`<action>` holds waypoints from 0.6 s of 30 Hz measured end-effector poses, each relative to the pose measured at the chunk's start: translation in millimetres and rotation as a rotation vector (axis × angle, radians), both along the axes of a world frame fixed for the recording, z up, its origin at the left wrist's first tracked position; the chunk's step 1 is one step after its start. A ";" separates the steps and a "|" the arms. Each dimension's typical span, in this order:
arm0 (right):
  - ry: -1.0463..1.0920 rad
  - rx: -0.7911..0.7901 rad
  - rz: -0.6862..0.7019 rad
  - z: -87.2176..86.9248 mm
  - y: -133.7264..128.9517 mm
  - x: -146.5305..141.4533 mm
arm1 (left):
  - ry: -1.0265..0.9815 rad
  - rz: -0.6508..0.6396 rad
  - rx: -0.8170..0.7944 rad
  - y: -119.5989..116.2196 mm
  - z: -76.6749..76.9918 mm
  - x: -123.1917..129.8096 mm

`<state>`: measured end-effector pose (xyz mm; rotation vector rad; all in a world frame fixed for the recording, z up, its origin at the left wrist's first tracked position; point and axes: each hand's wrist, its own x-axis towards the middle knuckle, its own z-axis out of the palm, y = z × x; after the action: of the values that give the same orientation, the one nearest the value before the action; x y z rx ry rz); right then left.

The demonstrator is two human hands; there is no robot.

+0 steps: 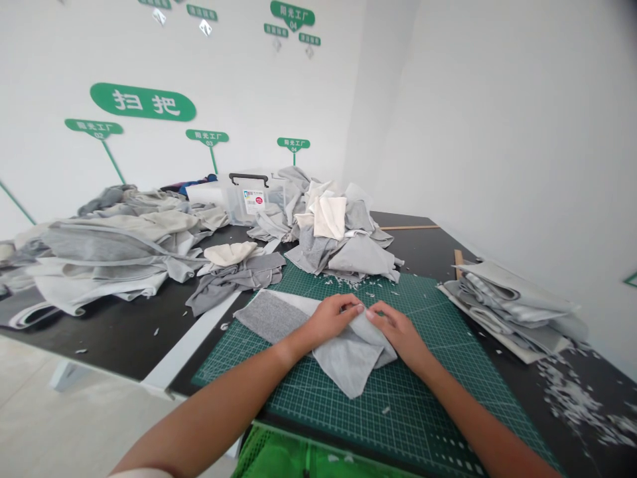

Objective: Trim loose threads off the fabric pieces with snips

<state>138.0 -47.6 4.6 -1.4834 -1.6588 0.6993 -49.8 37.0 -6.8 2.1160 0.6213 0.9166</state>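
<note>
Grey cloth pieces point(348, 365) lie partly folded on the green cutting mat point(418, 405). My left hand point(336, 317) pinches the cloth near its upper edge, fingers bent toward the thumb. Close beside it on the right, my right hand point(395, 328) pinches the same cloth, its fingertips almost touching those of my left hand. A darker grey flap of cloth point(273, 315) extends to the left under my left wrist. One pale corner hangs toward me, flat on the mat.
Heaped cloths point(363, 255) stand behind the mat, beside a clear plastic box point(249, 199). A large fabric pile point(99, 245) covers the left. Folded cloths point(507, 299) and scattered scraps point(572, 398) lie at the right. A grey-brown bundle point(239, 272) sits left of the mat.
</note>
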 end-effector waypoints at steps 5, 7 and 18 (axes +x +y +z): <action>-0.055 0.057 -0.034 -6.0 6.8 8.5 | 0.135 0.063 0.105 0.8 2.9 -3.7; -0.062 0.057 -0.074 -7.6 10.2 15.9 | 0.245 0.094 0.190 3.4 2.8 -8.1; -0.198 0.093 -0.381 3.9 17.8 59.0 | 0.532 0.229 0.364 22.0 17.2 -34.3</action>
<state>197.0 -29.9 8.5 -1.7790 -1.4656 0.2704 -84.2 59.0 10.4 2.6895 1.0446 0.6091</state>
